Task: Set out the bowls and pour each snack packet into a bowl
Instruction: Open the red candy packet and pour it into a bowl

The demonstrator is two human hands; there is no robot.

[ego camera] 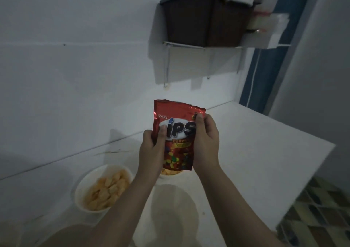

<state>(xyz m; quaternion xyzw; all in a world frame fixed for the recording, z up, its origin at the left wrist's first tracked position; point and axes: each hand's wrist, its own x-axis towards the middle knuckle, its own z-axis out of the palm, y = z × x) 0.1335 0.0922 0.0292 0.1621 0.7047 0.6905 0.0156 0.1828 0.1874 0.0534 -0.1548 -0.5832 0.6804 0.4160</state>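
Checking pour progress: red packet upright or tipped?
Upright. Red packet held by left hand and right hand, top edge up, nothing spilling.

Packet: glossy red foil snack packet (176, 133), upright, gripped by left hand (151, 148) and right hand (205, 142).
Below-left of packet: white round bowl (79, 191) of orange snacks.
Behind packet: possibly a second filled bowl (170, 173).

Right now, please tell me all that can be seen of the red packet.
The packet is a glossy red foil pouch with large letters on a white oval, the word "Peanut" partly covered, and coloured candies pictured low down. It is upright, lifted above the table. The left hand grips its left edge, and the right hand pinches its top right corner. Whether its top is open cannot be told.
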